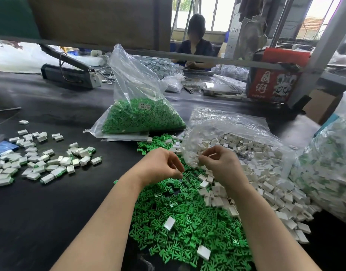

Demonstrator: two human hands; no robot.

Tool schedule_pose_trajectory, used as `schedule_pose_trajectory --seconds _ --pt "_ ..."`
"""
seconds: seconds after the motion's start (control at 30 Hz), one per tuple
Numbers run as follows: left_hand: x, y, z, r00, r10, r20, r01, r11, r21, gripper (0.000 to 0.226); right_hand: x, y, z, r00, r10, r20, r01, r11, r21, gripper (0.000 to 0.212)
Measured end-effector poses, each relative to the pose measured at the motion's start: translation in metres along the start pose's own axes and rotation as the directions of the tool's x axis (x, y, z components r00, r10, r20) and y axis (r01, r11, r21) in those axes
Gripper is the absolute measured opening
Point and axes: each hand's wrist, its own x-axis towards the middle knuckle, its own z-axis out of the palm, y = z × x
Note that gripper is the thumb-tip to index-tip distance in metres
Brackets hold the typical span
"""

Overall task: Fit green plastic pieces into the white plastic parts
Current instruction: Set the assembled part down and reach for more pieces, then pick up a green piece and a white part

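Both hands' fingers curled, left hand [164, 165] and right hand [219, 163] (contents unclear), over green pieces [187, 218].

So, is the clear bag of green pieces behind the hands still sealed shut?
No: the bag of green pieces stands with its top gaping open above the green fill, on the black table.

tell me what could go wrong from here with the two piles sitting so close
1. Loose green pieces and white parts already mix where the piles meet, so either hand could grab the wrong part.
2. Finished pieces lie scattered near the left; some might get knocked away.
3. The open white-parts bag may spill more onto the pile.
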Motion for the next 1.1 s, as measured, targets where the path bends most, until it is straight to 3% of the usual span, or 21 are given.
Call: schedule_pose_trajectory --seconds 0.13,0.2,0.3,0.37,0.57,0.77,0.9,1.1 --pt "-0.002 0.020 0.025 0.989 0.085 0.118 -0.081 0.996 -0.036 0.009 0.000 -0.004 -0.004 0.998 0.067 -0.013 -0.063 0.983 0.174 0.019" --pt "-0.003 0.029 0.041 0.981 0.091 0.172 -0.098 0.995 0.031 0.021 0.001 -0.005 -0.005 0.996 0.088 -0.009 -0.084 0.972 0.220 0.020" --pt "-0.002 0.036 0.062 0.995 0.096 0.027 -0.099 0.976 0.196 0.028 0.002 -0.004 -0.004 0.995 0.089 -0.039 -0.078 0.968 0.238 0.017" --pt "-0.001 0.038 0.070 0.994 0.095 -0.057 -0.082 0.977 0.197 0.026 0.003 -0.002 -0.004 0.995 0.083 -0.048 -0.068 0.966 0.248 0.014" --pt "0.001 0.035 0.065 0.995 0.090 0.030 -0.092 0.993 0.069 0.020 0.003 -0.002 -0.003 0.998 0.068 -0.010 -0.061 0.940 0.335 0.010" --pt "0.005 0.021 0.051 0.998 0.063 0.025 -0.056 0.972 -0.229 0.024 0.001 -0.007 -0.006 0.999 0.046 0.015 -0.048 0.909 0.413 0.011" --pt "0.006 0.015 0.035 0.990 0.076 -0.115 -0.128 0.812 -0.570 0.033 0.000 -0.011 -0.007 1.000 -0.007 0.014 0.000 0.882 0.471 0.013" --pt "0.006 0.016 0.024 0.968 0.080 -0.237 -0.235 0.615 -0.753 0.045 -0.003 -0.016 -0.008 0.998 -0.066 -0.002 0.057 0.850 0.524 0.017"
